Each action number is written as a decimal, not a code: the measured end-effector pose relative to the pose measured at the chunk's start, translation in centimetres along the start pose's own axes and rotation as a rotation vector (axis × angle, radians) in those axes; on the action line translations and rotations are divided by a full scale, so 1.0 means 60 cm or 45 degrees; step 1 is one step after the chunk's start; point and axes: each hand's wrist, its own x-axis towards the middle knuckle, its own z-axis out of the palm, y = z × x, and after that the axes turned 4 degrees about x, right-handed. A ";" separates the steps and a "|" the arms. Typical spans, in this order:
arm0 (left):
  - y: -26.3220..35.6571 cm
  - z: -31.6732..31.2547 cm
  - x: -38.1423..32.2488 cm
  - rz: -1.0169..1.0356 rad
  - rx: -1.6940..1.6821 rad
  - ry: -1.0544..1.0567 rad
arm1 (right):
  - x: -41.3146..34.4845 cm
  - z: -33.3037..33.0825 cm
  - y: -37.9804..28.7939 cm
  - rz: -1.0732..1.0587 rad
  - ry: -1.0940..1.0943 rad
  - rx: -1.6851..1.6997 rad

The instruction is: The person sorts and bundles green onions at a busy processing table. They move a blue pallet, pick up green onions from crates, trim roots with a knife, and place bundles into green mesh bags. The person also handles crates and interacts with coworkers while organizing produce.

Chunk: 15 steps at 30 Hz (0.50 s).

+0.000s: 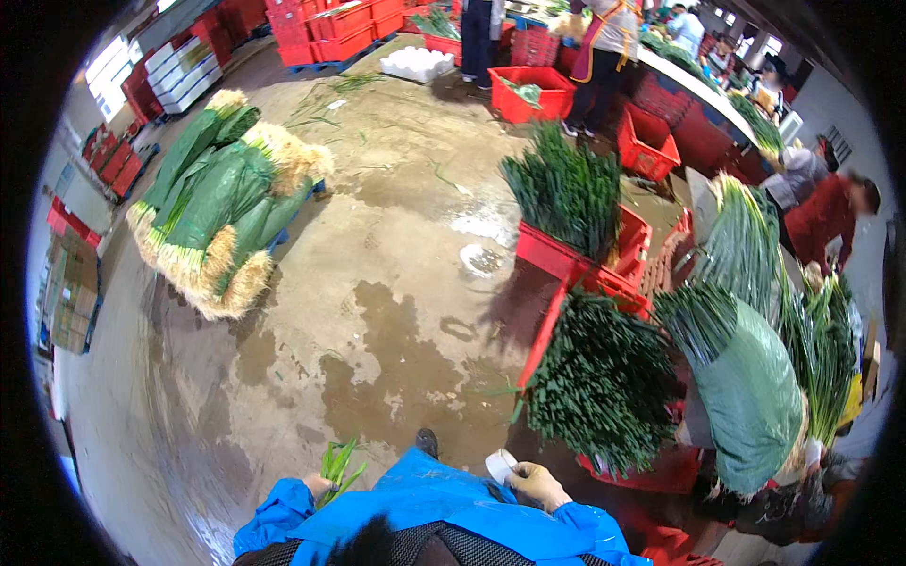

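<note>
My left hand, low in the view, is closed around a small bunch of green leaves. To the right, my gloved right hand grips a small flat white object whose kind I cannot tell. Between the hands lies the front of my blue apron, with a dark shoe just beyond it. Nearest to my right hand is a red crate packed with cut green stalks, probably scallions. A green-wrapped bundle of scallions rests farther right.
Wrapped scallion bundles with pale roots are piled on a blue pallet at left. Another crate holds upright stalks. Wet patches mark the concrete floor. People stand along a work table; a person in red bends at right.
</note>
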 end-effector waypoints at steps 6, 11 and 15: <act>0.125 -0.155 -0.036 -0.413 -0.338 0.191 | 0.086 -0.003 -0.171 -0.126 0.152 0.063; 0.291 -0.276 -0.034 -0.359 -0.392 0.181 | 0.218 -0.044 -0.196 -0.204 0.169 0.186; 0.111 -0.258 0.140 -0.285 -0.210 0.112 | 0.319 -0.079 -0.323 -0.209 0.119 0.078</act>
